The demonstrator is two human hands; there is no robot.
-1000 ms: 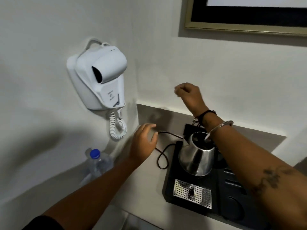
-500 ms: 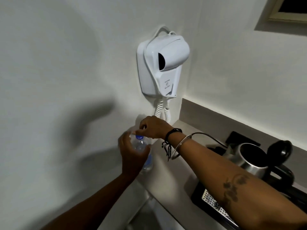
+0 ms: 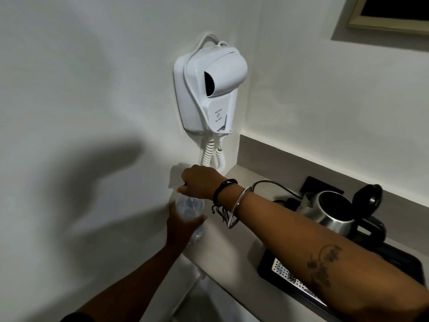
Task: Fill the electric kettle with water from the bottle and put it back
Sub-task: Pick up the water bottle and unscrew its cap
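A clear plastic water bottle (image 3: 189, 208) stands at the left end of the counter by the wall. My left hand (image 3: 180, 226) wraps around its body. My right hand (image 3: 199, 182) covers its top, fingers closed on the blue cap, which barely shows. The steel electric kettle (image 3: 329, 212) sits to the right on a black tray (image 3: 408, 263), its black lid (image 3: 368, 197) flipped up and its inside dark. My right forearm crosses in front of the tray.
A white wall-mounted hair dryer (image 3: 211, 89) with a coiled cord (image 3: 212, 156) hangs just above the bottle. The kettle's black cable (image 3: 276, 185) loops over the counter toward a wall socket (image 3: 321, 188). A perforated metal drip grate (image 3: 292, 278) sits in the tray's front. A picture frame (image 3: 380, 22) hangs top right.
A second ago both hands were near the kettle and its lid. They have since moved left to the bottle: the left grips its body, the right closes over the cap. The view swung left.
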